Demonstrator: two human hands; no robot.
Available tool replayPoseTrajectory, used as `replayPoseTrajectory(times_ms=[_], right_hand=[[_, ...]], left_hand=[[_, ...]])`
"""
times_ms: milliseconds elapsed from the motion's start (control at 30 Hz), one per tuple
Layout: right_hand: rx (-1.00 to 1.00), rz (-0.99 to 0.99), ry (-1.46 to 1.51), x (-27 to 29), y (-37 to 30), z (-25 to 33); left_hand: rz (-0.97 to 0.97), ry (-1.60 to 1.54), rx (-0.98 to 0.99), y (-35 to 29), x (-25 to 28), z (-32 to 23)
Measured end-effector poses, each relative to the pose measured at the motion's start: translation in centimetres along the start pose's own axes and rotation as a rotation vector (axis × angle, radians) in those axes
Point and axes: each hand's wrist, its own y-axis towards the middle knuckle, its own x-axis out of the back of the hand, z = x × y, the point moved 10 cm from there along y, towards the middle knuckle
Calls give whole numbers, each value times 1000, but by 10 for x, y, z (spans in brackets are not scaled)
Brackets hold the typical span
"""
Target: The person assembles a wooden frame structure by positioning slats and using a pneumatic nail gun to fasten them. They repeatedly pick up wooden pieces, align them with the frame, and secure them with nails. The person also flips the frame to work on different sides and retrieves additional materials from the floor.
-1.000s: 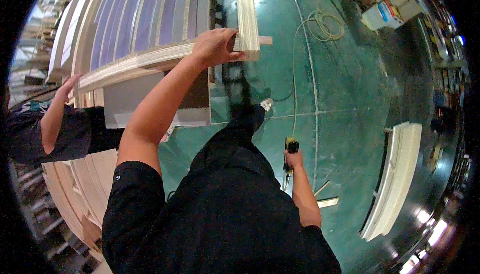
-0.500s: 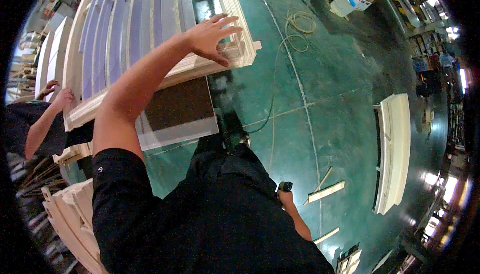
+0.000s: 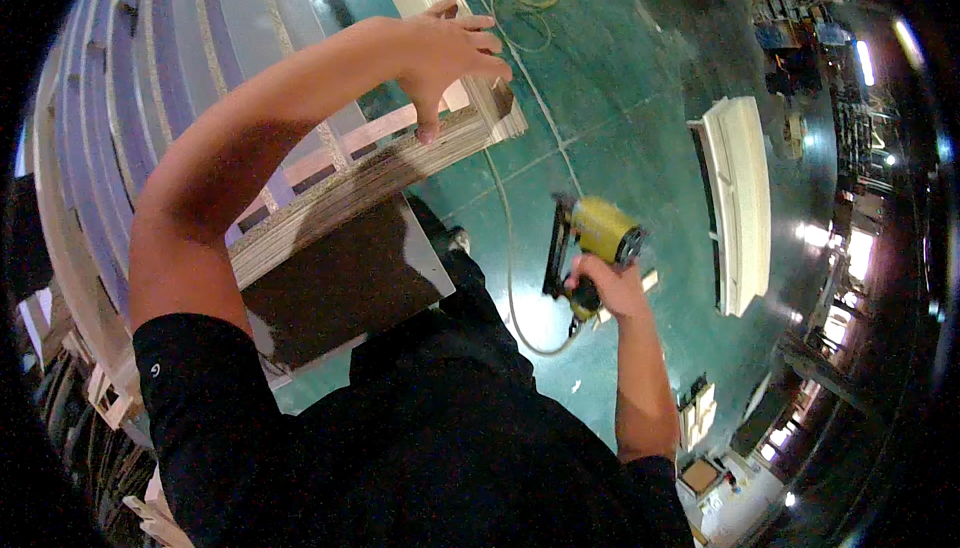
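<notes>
Right grip [image 3: 612, 286] clasping a yellow-and-black pneumatic nailer [image 3: 603, 228], air hose [image 3: 510, 288] looping left of that grip, left grip [image 3: 455, 60] splayed and empty, wooden frame [image 3: 375, 176] beneath it

The left hand [image 3: 455, 53], closed over the edge of the frame [image 3: 370, 173] a second ago, now has its fingers spread above the corner, the thumb pointing down at the near rail. The right hand [image 3: 608, 286], low beside the person's hip half a second ago, has come up and forward with the nailer [image 3: 605, 228], whose yellow body now shows plainly, the hose [image 3: 511, 288] bending away beneath it. The view has swung too: the frame lies further left, the co-worker's hands have left sight, and a brown square [image 3: 700, 475] has appeared at lower right.
</notes>
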Motion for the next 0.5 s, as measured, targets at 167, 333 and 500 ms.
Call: replayPoseTrajectory(times_ms=[167,333,500], right_hand=[[155,28,-187,-47,27,98],[59,-20,-452,-64,59,104],[135,70,-413,-91,57,139]], left_hand=[[-217,-101,-10,-3,11,0],[-252,-189,-24,1,5,3],[-440,-193,-80,-1,-2,7]])
